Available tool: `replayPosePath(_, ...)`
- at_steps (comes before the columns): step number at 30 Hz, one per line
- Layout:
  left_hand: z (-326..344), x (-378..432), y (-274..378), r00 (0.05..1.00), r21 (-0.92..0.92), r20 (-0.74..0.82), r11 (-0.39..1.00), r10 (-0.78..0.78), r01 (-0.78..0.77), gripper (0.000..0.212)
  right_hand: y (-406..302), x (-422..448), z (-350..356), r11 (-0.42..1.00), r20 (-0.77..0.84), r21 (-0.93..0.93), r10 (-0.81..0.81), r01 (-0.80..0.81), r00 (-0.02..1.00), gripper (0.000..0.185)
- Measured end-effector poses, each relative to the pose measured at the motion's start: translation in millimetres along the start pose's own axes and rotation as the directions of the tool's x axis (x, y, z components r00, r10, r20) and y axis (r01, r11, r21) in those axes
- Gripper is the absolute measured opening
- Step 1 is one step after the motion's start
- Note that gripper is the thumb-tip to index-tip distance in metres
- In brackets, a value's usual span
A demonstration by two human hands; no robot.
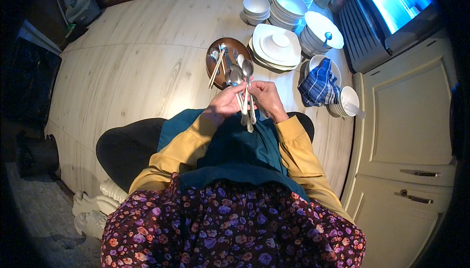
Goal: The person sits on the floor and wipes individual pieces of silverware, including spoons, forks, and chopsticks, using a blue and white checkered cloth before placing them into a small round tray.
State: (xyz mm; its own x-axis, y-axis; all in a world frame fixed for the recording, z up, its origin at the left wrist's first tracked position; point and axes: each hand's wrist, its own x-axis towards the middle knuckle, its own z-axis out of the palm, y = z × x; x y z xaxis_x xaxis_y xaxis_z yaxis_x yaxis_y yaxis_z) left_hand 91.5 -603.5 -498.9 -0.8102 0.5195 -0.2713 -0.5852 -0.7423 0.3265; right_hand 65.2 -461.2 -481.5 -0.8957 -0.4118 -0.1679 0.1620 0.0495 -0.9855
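Several metal spoons (235, 75) are bunched in my left hand (227, 102), bowls pointing away from me and handles hanging over my lap. My right hand (267, 97) pinches another metal spoon (248, 69) by its neck, close against the bunch. Just beyond my hands lies a round brown tray (212, 68). On it rest wooden chopsticks (218, 68), a fork (235, 52) and several more spoons (215, 53). My fingers and the held spoons cover the tray's near right part.
Stacked white plates (262, 44) and bowls (256, 7) stand on the floor beyond the tray. A spoon (328, 37) lies on another stack. At right, a blue checked cloth (319, 84) drapes over dishes, beside small bowls (349, 101) and a cream cabinet (407, 110). A dustpan (83, 7) stands far left.
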Motion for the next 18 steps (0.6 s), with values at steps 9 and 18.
replayPosePath(9,-6,3,-3,0.998,-0.032,-0.048,0.999,0.033,-0.034,0.016,-12,-5,6,1.0,-0.072,0.022,-0.012,0.014,0.997,0.007)
replayPosePath(18,2,-2,2,0.986,-0.056,-0.132,0.992,0.105,-0.113,0.027,-11,-2,5,0.962,-0.432,0.081,-0.202,0.261,0.879,0.006)
